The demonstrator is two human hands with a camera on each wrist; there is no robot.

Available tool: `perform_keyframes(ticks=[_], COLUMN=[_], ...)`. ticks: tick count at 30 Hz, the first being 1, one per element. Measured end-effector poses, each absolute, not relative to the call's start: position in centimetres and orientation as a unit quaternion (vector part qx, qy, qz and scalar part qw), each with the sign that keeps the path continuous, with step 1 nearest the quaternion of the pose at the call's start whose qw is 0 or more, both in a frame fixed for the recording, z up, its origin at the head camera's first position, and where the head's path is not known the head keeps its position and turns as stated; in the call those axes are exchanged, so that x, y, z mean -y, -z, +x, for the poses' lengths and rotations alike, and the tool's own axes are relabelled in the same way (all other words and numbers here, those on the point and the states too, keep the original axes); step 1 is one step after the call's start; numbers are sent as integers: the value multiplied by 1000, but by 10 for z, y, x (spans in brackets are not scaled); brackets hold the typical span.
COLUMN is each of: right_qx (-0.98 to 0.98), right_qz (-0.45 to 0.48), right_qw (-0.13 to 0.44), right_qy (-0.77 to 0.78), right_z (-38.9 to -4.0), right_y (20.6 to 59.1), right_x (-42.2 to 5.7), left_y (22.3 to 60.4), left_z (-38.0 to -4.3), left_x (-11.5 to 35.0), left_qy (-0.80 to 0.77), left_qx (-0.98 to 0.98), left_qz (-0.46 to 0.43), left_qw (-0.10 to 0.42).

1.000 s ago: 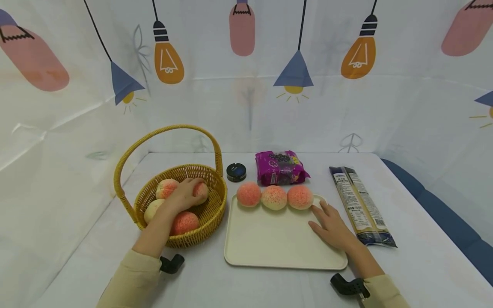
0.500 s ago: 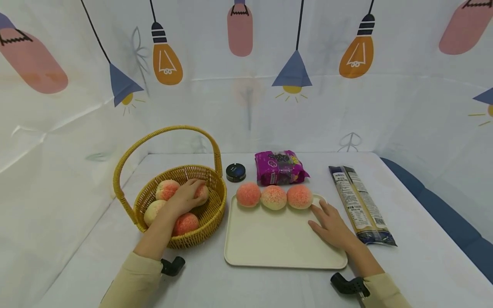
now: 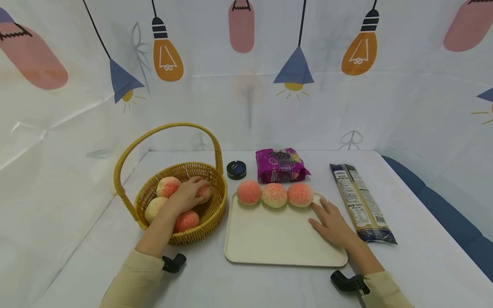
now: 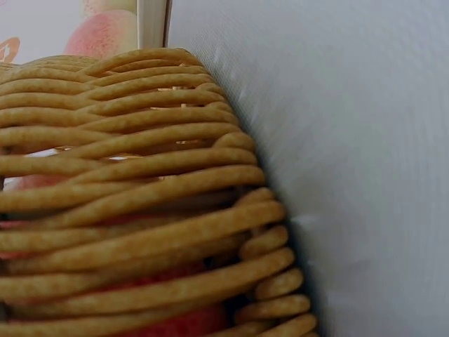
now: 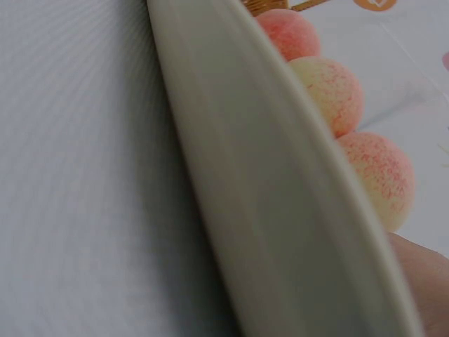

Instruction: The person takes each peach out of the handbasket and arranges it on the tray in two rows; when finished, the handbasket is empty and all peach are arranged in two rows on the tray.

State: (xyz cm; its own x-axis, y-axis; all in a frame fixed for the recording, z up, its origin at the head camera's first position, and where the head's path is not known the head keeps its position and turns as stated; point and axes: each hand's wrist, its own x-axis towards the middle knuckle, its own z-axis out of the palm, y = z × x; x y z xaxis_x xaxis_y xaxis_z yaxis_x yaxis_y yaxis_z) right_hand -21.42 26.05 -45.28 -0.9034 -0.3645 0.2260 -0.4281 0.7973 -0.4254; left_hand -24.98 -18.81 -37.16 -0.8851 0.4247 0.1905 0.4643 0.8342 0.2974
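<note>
In the head view, my left hand (image 3: 186,196) reaches into a yellow wicker basket (image 3: 209,224). Its fingers curl over a pink peach (image 3: 205,193) on the basket's right side. Several other peaches lie around that hand, among them a red one (image 3: 187,221) below the wrist and a pale one (image 3: 155,208) at left. My right hand (image 3: 332,224) rests on the right side of a cream tray (image 3: 285,239), fingers spread. Its fingertips are beside the rightmost peach (image 3: 300,194) of a row of three at the tray's back edge. Basket weave (image 4: 140,210) fills much of the left wrist view.
Behind the tray lie a purple snack packet (image 3: 281,166) and a round black tin (image 3: 236,170). A long package (image 3: 363,205) lies to the right of the tray. The basket's tall handle (image 3: 173,125) arches above the left hand.
The left hand and the peach under its fingers have shifted very slightly to the right inside the basket. The right hand stays in place on the tray.
</note>
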Motion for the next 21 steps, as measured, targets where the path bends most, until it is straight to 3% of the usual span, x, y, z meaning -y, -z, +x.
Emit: perform_keyframes(ticks=[21], right_qx=[945], right_qz=[212], right_qw=[64], right_qy=[-241], right_z=[-215], right_y=[452], right_x=[-261], left_y=[368], left_z=[-247], left_x=[185], left_qy=[173], left_qx=[952], left_qz=[-245], left_qw=[57])
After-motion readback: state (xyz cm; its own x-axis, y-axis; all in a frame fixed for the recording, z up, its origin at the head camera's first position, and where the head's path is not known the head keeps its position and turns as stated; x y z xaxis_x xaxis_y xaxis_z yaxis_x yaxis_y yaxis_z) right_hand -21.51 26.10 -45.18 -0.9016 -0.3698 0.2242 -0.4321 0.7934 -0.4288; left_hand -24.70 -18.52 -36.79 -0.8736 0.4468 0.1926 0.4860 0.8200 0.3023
